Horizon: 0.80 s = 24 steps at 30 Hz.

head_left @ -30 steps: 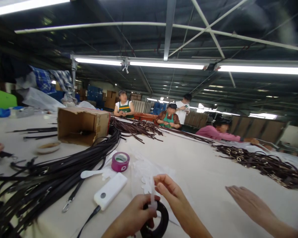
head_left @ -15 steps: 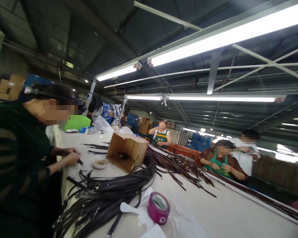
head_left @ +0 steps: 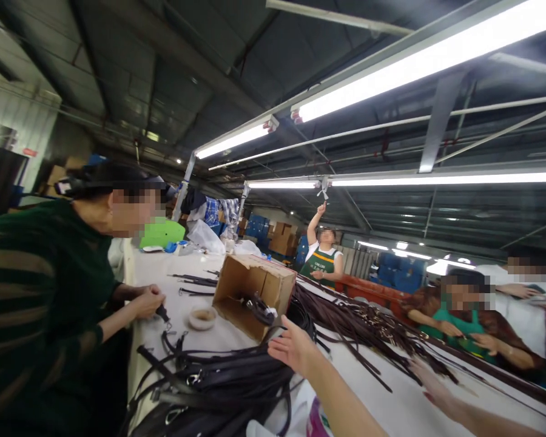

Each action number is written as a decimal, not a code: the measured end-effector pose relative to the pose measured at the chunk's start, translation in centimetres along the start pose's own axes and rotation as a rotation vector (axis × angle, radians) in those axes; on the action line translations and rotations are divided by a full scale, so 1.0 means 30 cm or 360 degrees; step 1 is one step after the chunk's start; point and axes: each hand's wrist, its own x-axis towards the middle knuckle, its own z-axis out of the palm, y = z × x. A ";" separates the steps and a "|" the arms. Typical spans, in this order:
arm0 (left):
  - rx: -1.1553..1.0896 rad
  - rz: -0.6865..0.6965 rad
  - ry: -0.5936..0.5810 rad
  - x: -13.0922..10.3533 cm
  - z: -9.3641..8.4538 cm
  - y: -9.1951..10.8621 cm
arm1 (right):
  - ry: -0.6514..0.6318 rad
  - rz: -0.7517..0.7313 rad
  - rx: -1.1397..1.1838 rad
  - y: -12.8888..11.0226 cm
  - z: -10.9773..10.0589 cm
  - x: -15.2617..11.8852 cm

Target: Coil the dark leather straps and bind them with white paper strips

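My left hand [head_left: 295, 351] reaches out with its fingers stretched, just in front of an open cardboard box [head_left: 279, 285] lying on its side. Nothing is in this hand. At the mouth of the box is a coiled dark strap [head_left: 258, 308], apart from my fingers; whether it touches the box I cannot tell. My right hand [head_left: 434, 385], somewhat blurred, is over the table on the right, fingers extended and holding nothing visible. Below and left of my left hand lies a heap of black straps [head_left: 227, 379] with metal clips. A purple tape roll [head_left: 316, 420] is partly hidden by my left forearm.
Brown straps [head_left: 359, 318] lie along the table [head_left: 346, 358] beyond the box. A white ring-shaped roll [head_left: 202, 317] sits left of the box. On the left a co-worker [head_left: 40, 303] handles a dark strap end. Other people stand across the table, one with a raised arm.
Both my hands have come into view. A coiled dark strap now shows at the mouth of the box. The view has shifted, and the person across the table has raised an arm.
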 end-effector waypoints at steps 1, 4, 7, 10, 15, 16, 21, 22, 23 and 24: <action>0.0031 0.0030 -0.0034 -0.012 0.032 -0.013 | 0.0011 0.0005 -0.0068 -0.012 0.003 0.004; 0.0059 0.0054 -0.0208 -0.096 0.243 -0.111 | -0.0015 -0.0012 -0.0348 -0.026 -0.062 -0.084; 0.0031 0.0005 -0.0502 -0.278 0.599 -0.246 | 0.0028 -0.0022 -0.0574 -0.040 -0.222 -0.262; -0.0005 -0.0020 -0.0841 -0.540 0.963 -0.323 | 0.0225 0.0040 -0.0708 -0.056 -0.408 -0.472; -0.0033 0.0097 -0.1173 -0.849 1.281 -0.338 | 0.0521 0.0198 -0.0800 0.003 -0.566 -0.810; -0.0035 0.0126 -0.1162 -0.869 1.297 -0.332 | 0.0537 0.0232 -0.0809 0.029 -0.568 -0.865; -0.0028 0.0126 -0.1074 -0.876 1.278 -0.280 | 0.0299 0.0494 -0.0795 0.188 -0.529 -1.061; -0.0029 0.0108 -0.1056 -0.875 1.273 -0.271 | 0.0286 0.0518 -0.0863 0.220 -0.524 -1.084; -0.0030 0.0095 -0.1041 -0.874 1.269 -0.266 | 0.0317 0.0507 -0.0997 0.251 -0.522 -1.101; -0.0031 0.0088 -0.1033 -0.875 1.269 -0.266 | 0.0387 0.0448 -0.1197 0.279 -0.523 -1.112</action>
